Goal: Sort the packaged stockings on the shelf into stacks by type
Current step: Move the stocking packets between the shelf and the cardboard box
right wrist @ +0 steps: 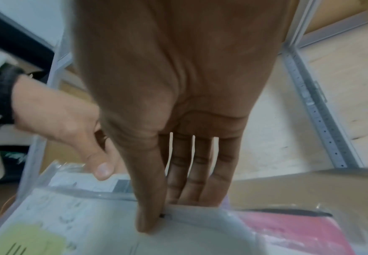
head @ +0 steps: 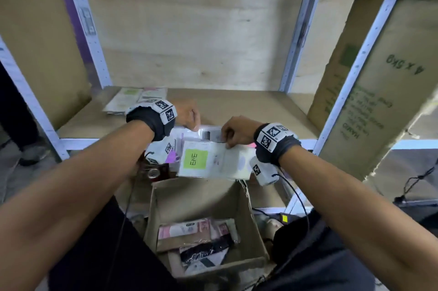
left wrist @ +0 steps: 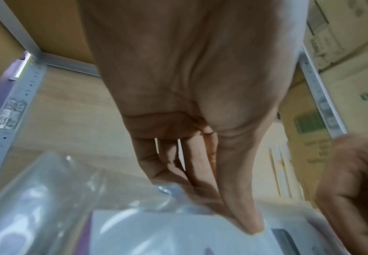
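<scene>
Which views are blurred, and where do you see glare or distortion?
Head view: shelf posts bow from the wide lens, glare on the packet between the hands. Left wrist view: plastic wrap soft and shiny. Right wrist view: left hand and green label blurred.

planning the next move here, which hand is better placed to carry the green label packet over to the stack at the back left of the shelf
Probably the left hand: it is nearer the stack at the shelf's back left. But the right hand already pinches the green-label packet, so it would have to pass it across first.
</scene>
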`<state>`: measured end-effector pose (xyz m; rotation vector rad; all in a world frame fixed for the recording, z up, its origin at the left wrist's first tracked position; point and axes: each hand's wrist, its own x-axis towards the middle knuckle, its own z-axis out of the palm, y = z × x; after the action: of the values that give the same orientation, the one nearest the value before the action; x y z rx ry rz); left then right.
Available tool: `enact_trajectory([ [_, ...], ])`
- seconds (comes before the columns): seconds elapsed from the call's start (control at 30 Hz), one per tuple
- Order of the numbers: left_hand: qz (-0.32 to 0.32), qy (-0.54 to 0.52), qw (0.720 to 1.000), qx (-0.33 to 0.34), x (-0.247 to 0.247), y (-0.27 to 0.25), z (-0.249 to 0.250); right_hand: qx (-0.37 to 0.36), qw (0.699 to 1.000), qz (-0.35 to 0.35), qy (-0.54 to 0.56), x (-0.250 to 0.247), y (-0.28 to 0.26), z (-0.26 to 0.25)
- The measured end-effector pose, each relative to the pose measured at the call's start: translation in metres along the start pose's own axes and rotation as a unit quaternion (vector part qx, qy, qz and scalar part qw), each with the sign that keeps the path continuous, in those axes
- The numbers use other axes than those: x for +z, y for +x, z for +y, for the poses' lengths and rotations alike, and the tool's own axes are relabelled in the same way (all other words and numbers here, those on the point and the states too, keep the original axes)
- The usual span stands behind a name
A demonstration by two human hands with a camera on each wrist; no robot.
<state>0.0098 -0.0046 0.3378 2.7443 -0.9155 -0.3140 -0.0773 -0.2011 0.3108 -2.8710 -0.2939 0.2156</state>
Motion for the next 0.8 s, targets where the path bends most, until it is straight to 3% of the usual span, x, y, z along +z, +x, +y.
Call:
enact_trajectory([
  [0.17, 0.081, -0.124, 0.989, -0.004, -0.057, 0.006, -0.026, 0.012, 0.989, 0.044, 0.144, -0.052, 0.014, 0.024],
  [0.33, 0.176, -0.266, 0.945, -0.078, -0.076, 0.025, -0.075, 0.051, 0.91, 0.083, 0.402, -0.059, 0.04, 0.049],
  [0.53, 0.203, -0.464, 0.843, -0.179, -0.056, 0.055, -0.145, 0.037, 0.813, 0.1, 0.572, -0.038, 0.104, 0.059],
  [0.7, 0.228, -0.533, 0.771, -0.266, -0.043, 0.08, -0.208, 0.073, 0.747, 0.101, 0.652, -0.023, 0.183, 0.046],
  [0.8, 0.261, -0.542, 0.737, -0.309, -0.043, 0.088, -0.244, 0.085, 0.728, 0.081, 0.676, -0.017, 0.23, 0.028],
])
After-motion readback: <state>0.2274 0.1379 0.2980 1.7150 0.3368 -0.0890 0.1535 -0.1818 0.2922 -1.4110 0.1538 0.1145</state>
